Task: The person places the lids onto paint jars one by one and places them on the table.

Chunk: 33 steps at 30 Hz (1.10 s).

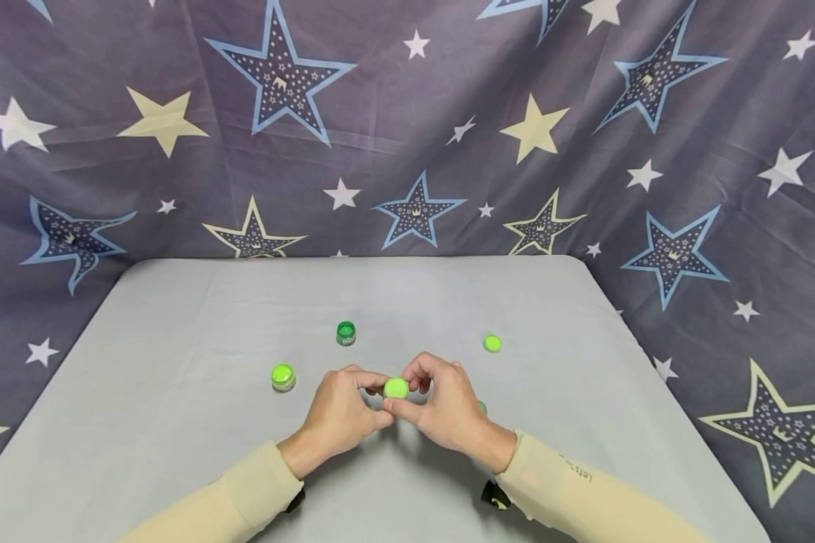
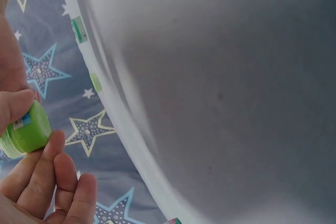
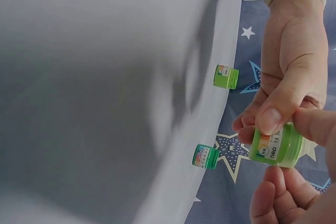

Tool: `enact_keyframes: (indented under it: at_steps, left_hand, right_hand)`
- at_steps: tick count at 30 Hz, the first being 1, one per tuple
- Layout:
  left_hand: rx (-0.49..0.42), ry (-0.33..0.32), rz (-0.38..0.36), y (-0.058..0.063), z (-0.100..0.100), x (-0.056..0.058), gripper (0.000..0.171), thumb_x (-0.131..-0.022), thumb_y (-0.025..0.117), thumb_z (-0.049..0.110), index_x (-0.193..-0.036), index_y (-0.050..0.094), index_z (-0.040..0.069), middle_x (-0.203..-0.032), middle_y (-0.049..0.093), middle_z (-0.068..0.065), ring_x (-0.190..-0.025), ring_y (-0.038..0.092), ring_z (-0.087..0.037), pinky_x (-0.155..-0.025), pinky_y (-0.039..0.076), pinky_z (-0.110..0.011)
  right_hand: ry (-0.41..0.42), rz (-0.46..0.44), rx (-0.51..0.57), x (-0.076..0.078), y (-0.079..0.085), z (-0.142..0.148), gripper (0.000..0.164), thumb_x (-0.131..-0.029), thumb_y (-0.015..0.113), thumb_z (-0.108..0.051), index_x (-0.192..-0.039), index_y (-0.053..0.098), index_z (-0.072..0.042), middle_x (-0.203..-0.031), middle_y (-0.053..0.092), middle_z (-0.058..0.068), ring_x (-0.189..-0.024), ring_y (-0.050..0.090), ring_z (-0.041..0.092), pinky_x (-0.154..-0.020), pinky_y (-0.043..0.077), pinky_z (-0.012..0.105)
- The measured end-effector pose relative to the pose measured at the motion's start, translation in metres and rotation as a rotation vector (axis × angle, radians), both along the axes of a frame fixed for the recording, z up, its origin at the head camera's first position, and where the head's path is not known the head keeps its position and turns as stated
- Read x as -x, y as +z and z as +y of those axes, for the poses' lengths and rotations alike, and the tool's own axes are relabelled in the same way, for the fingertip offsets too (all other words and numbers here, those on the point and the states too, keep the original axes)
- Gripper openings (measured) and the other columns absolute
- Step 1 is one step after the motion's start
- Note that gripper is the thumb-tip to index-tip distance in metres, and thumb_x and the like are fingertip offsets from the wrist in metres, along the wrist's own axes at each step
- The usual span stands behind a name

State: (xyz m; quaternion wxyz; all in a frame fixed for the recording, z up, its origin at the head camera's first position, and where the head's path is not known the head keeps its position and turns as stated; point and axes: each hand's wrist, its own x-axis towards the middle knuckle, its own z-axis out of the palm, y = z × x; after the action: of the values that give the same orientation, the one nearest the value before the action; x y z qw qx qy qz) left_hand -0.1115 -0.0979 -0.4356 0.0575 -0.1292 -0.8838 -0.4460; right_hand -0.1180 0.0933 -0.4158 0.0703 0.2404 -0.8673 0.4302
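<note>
In the head view, a small light green jar [image 1: 396, 388] is between the two hands above the middle of the table. The left hand [image 1: 342, 407] pinches it from the left between thumb and fingers. From the right, the right hand [image 1: 444, 403] grips its upper part, thumb at the near side. A printed label shows on the jar's side [image 3: 273, 148] in the right wrist view. Whether its pale top is a lid or the open mouth, I cannot tell. In the left wrist view, left-hand fingertips [image 2: 55, 145] touch the jar.
A second light green jar [image 1: 283, 378] stands left of the hands, a dark green jar [image 1: 345, 333] farther back. A light green lid [image 1: 492, 343] lies back right. Something green [image 1: 482, 407], mostly hidden, sits behind the right hand. Star-patterned cloth [image 1: 380, 128] borders the grey table [image 1: 197, 407].
</note>
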Motion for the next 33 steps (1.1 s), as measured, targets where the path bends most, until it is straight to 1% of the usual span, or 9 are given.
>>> enact_keyframes:
  at_steps: [3,7,11,15,18,20,28,33]
  left_hand:
    - [-0.001,0.002,-0.004,0.0,0.0,0.0,0.032,-0.066,0.095,0.01,-0.095,0.083,0.018,-0.082,0.068,0.012,-0.083,0.065,-0.017,-0.067,0.049,-0.026]
    - [-0.001,-0.001,-0.009,0.0,-0.001,0.0,0.033,-0.065,0.097,0.012,-0.095,0.083,0.019,-0.082,0.068,0.012,-0.083,0.065,-0.016,-0.067,0.05,-0.026]
    - [0.003,-0.011,-0.016,0.0,-0.002,0.0,0.031,-0.066,0.097,0.015,-0.094,0.083,0.019,-0.083,0.068,0.011,-0.082,0.066,-0.017,-0.065,0.05,-0.025]
    - [0.013,-0.022,-0.016,0.0,-0.004,0.001,0.03,-0.068,0.096,0.017,-0.095,0.083,0.02,-0.083,0.068,0.011,-0.082,0.067,-0.019,-0.064,0.05,-0.025]
    - [0.024,-0.027,-0.004,-0.001,-0.004,0.002,0.031,-0.068,0.096,0.019,-0.096,0.083,0.02,-0.083,0.068,0.012,-0.084,0.067,-0.018,-0.067,0.051,-0.026]
    - [0.025,-0.03,-0.003,0.0,-0.005,0.002,0.031,-0.069,0.096,0.019,-0.097,0.083,0.021,-0.083,0.068,0.013,-0.084,0.067,-0.017,-0.068,0.051,-0.026]
    - [-0.002,-0.044,-0.014,0.001,-0.005,0.0,0.029,-0.07,0.093,0.014,-0.095,0.083,0.023,-0.083,0.067,0.014,-0.085,0.066,-0.018,-0.067,0.05,-0.025]
    - [-0.003,-0.031,-0.024,0.001,-0.004,-0.001,0.028,-0.069,0.094,0.016,-0.094,0.083,0.023,-0.083,0.067,0.014,-0.085,0.065,-0.019,-0.066,0.05,-0.025]
  right_hand:
    - [0.001,0.0,-0.003,0.0,0.0,0.0,0.033,-0.077,0.093,-0.023,-0.091,0.064,-0.015,-0.081,0.066,0.002,-0.077,0.062,0.028,-0.082,0.037,0.036]
    - [0.026,0.019,-0.022,0.001,0.002,0.003,0.04,-0.076,0.093,-0.025,-0.103,0.068,-0.012,-0.087,0.066,-0.001,-0.081,0.062,0.024,-0.083,0.037,0.038]
    - [0.087,0.04,-0.045,0.002,0.003,0.007,0.049,-0.077,0.092,-0.019,-0.12,0.069,-0.012,-0.099,0.067,-0.005,-0.088,0.062,0.021,-0.083,0.04,0.04]
    - [0.155,0.037,-0.076,0.003,0.005,0.01,0.053,-0.079,0.088,-0.01,-0.128,0.068,-0.013,-0.112,0.069,-0.005,-0.093,0.062,0.021,-0.084,0.039,0.036]
    - [0.188,0.035,-0.089,0.003,0.005,0.011,0.052,-0.08,0.086,-0.007,-0.129,0.069,-0.014,-0.118,0.069,-0.007,-0.094,0.06,0.019,-0.083,0.038,0.035]
    - [0.199,0.036,-0.089,0.004,0.005,0.011,0.051,-0.081,0.086,-0.007,-0.129,0.069,-0.014,-0.119,0.07,-0.007,-0.095,0.06,0.019,-0.083,0.038,0.035]
    - [0.197,0.043,-0.061,0.003,0.004,0.009,0.041,-0.082,0.085,-0.005,-0.12,0.073,-0.013,-0.114,0.07,-0.009,-0.095,0.061,0.023,-0.084,0.037,0.036]
    - [0.166,0.061,-0.052,0.003,0.002,0.007,0.036,-0.08,0.088,-0.009,-0.114,0.075,-0.016,-0.107,0.071,-0.011,-0.092,0.06,0.017,-0.082,0.036,0.036]
